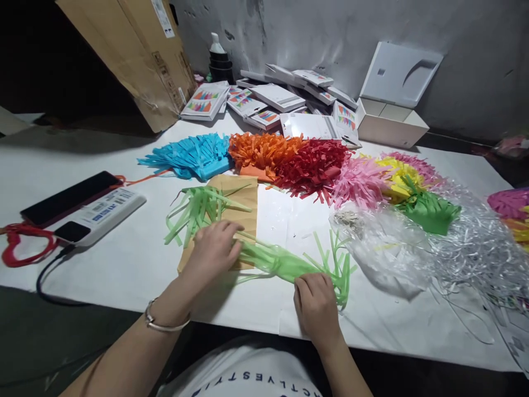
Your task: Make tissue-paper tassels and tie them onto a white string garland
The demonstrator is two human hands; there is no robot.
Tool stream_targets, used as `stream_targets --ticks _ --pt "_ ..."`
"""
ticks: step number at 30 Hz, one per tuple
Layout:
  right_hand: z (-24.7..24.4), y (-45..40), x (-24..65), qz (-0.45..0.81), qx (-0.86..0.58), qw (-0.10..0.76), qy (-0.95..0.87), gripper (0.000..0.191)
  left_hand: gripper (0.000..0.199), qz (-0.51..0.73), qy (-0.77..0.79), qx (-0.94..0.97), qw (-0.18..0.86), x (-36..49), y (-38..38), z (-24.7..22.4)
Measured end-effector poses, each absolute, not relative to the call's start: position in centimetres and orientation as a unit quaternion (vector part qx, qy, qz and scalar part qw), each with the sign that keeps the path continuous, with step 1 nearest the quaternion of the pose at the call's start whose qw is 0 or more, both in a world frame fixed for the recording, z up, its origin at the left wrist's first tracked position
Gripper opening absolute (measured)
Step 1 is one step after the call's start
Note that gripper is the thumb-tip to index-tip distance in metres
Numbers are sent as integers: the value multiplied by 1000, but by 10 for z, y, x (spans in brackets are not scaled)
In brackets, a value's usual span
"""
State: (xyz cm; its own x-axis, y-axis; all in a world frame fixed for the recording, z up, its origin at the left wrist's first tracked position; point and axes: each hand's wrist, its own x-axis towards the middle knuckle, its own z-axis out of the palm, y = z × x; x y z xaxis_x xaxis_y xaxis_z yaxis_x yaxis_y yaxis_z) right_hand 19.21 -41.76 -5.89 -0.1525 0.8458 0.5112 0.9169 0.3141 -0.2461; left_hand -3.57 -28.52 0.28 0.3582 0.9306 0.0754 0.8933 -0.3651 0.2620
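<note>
A light green tissue tassel (285,266) with fringed ends lies stretched across the middle of the white table, partly over a brown paper sheet (243,193). My left hand (217,248), with a silver bracelet on the wrist, grips it toward its left end, fingers bent around the paper. Near the right fringe, my right hand (316,300) is closed on the tassel's lower edge with curled fingers. Parts of the tissue under both hands are hidden.
Blue (194,154), orange (264,151), red (314,165) and pink (361,179) tassels line the table behind. Boxes (276,96) are piled against the wall. A phone (72,197) and power bank (103,215) lie left; silver tinsel (479,248) and plastic bags (388,248) lie right.
</note>
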Motion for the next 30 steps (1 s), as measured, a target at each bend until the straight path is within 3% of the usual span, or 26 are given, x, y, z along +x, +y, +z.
stream_targets --ticks 4,8,14,21,26,30 --pt "-47 -419 189 -41 -570 351 -742 19 24 220 385 893 72 -26 -312 3" --pt "-41 -422 187 8 -539 336 -772 15 17 191 248 945 100 8 -341 -21" --pt "-54 -429 194 -4 -559 286 -778 18 17 181 269 939 117 -4 -335 -41" --pt "-57 -431 194 6 -571 303 -763 19 16 179 367 908 95 -60 -321 -12" --pt "-58 -430 193 18 -579 306 -755 17 33 184 300 928 123 -25 -345 -15" --pt "-57 -433 197 22 -586 302 -752 13 19 180 258 940 131 5 -354 -42"
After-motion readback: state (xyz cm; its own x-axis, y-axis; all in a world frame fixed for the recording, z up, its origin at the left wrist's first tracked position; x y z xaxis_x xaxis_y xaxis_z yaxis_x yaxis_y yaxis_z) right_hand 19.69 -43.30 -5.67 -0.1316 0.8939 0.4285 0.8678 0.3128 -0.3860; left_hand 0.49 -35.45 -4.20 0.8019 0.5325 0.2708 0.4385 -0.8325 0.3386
